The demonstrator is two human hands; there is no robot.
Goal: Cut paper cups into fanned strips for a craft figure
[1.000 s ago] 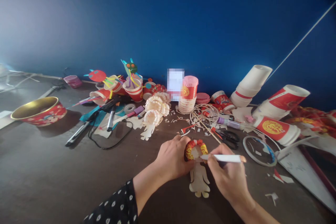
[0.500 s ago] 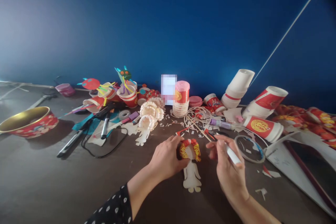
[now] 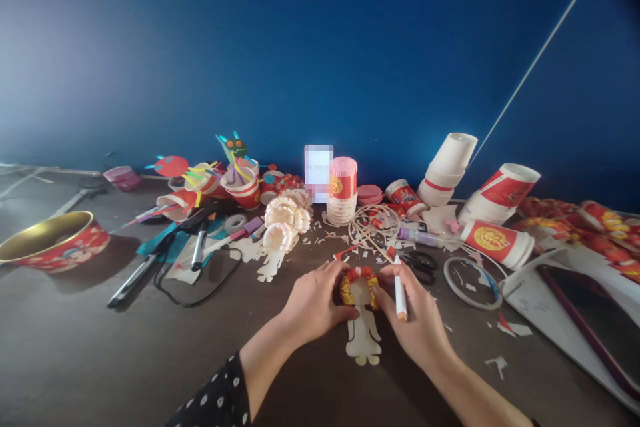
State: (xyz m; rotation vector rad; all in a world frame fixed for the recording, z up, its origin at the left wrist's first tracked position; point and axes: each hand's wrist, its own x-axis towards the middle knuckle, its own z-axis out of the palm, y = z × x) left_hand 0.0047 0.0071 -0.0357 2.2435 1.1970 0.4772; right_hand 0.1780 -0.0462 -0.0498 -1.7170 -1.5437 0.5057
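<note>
Figure: we have a cut-out paper figure [image 3: 363, 340] on the tabletop [image 3: 100, 353], straight ahead of us and between our hands. Its legs lie flat, and red and yellow paper trim [image 3: 357, 275] rings its head.

Long axis: it runs almost straight along our line of view, with the head away from us and the feet toward us.

Left hand: our left hand [image 3: 313, 303] is closed around the left side of the figure's head, with the fingers [image 3: 336, 273] curled over the trim.

Right hand: our right hand [image 3: 413, 320] pinches a white marker [image 3: 399, 287] nearly upright, its orange end toward us, while pressing against the right side of the trim.

Nearer hand: both hands meet at the head, and the right sits slightly closer to the legs.

Hidden: our fingers cover the head's sides. We cannot tell whether the head is lifted off the tabletop or whether the marker is capped.

Nearby: scissors [image 3: 419, 265] lie beyond our right hand, and paper scraps [image 3: 320, 233] are scattered beyond the figure.
</note>
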